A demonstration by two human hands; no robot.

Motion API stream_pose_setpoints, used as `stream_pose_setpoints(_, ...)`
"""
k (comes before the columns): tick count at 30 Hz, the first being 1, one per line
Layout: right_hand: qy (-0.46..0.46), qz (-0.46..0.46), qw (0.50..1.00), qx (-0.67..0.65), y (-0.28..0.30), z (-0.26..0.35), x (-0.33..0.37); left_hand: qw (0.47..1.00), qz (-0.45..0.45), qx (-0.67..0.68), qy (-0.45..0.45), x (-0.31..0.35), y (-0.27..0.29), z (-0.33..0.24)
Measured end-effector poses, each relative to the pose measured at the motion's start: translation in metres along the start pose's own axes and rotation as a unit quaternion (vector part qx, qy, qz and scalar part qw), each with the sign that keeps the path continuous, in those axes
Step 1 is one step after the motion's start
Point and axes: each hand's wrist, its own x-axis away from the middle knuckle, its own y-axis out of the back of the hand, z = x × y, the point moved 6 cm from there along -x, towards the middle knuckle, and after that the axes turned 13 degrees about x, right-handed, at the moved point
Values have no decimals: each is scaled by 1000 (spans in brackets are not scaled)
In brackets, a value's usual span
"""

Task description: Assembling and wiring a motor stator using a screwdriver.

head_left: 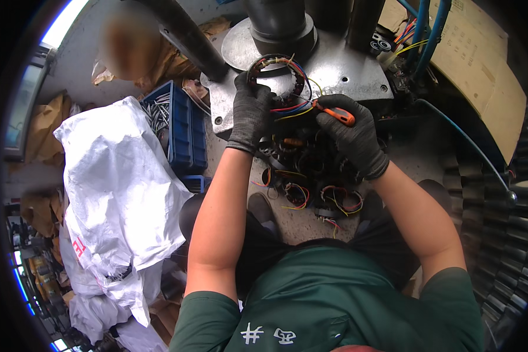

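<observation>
A ring-shaped motor stator with red, blue and yellow lead wires is held up over the front of a metal machine base. My left hand, in a dark grey knit glove, is closed on the stator's left side. In my gloved right hand is a screwdriver with an orange and black handle. Its thin shaft points left toward the wires and the ring's lower edge; whether the tip touches them I cannot tell. Below my hands, several more stators with coloured leads lie on the floor between my feet.
A blue crate of metal pins stands left of the machine, beside large white sacks. Thick columns rise from the base. At the right are cardboard, blue hoses, a metal rod and stacked ridged metal parts.
</observation>
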Motion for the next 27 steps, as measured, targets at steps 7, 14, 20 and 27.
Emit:
stream_pose_setpoints(7, 115, -33, 983, 142, -4, 9, 5, 999, -17, 23, -31, -10, 4, 5)
stream_pose_setpoints(14, 145, -39, 975, 161, -2, 14, 3, 999, -23, 14, -29, -11, 3, 3)
stream_pose_setpoints(20, 145, -32, 979, 139, 5, 10, -3, 999, -11, 9, -38, -9, 1, -1)
stream_pose_setpoints(27, -28, 115, 993, -9, 17, 0, -12, 998, 11, 24, -53, -13, 2, 10)
